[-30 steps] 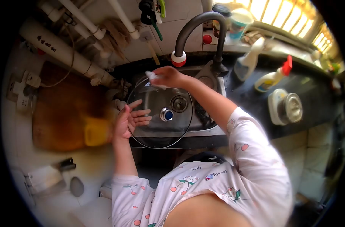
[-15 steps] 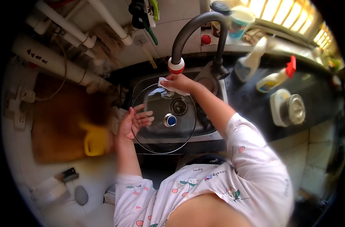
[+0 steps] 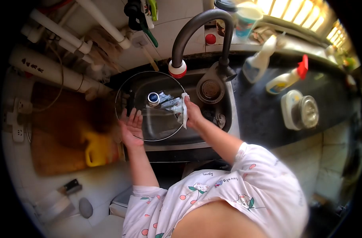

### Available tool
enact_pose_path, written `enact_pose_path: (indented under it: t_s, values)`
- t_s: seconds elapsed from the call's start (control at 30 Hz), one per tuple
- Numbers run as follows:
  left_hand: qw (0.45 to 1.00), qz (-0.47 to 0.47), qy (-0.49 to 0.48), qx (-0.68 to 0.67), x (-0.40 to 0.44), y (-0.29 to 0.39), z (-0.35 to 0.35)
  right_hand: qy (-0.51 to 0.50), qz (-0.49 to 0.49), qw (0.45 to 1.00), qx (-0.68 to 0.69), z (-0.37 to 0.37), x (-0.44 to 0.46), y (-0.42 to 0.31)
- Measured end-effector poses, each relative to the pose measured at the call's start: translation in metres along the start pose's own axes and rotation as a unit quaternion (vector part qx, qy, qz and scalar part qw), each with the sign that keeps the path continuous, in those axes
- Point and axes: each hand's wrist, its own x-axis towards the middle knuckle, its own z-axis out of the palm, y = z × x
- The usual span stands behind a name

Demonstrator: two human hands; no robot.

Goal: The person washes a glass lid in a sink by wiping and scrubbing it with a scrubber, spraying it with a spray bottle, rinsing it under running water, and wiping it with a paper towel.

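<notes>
A round glass pot lid with a thin metal rim and a dark-topped knob is held over the sink. My left hand supports its lower left edge, palm up, fingers stretched out under the glass. At the lid's right edge, my right hand pinches a folded white cloth against the rim. Whether the cloth is fabric or paper I cannot make out. Bright reflections cross the glass between knob and cloth.
A grey faucet with a red-and-white tip arches above the metal sink. Two spray bottles and a jar stand on the dark counter at right. On the left, a yellow object lies on a brown board.
The lid has shifted left and up, its knob moving from lower centre to upper left. My right hand and the cloth have moved from the lid's top edge down to its right edge.
</notes>
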Motion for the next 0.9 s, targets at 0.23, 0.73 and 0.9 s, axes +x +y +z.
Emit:
enact_pose_path:
  t_s: [0.23, 0.73, 0.9]
  values:
    - [0.992, 0.124, -0.01, 0.017, -0.042, -0.012, 0.029, 0.023, -0.089, 0.995, 0.038, 0.019, -0.038, -0.006]
    - [0.911, 0.298, -0.168, 0.231, -0.113, -0.087, 0.059, 0.018, 0.156, 0.972, 0.172, 0.012, -0.102, 0.057]
    - [0.898, 0.159, -0.293, 0.288, -0.119, -0.096, 0.044, 0.024, 0.094, 0.993, 0.074, -0.012, -0.106, 0.029]
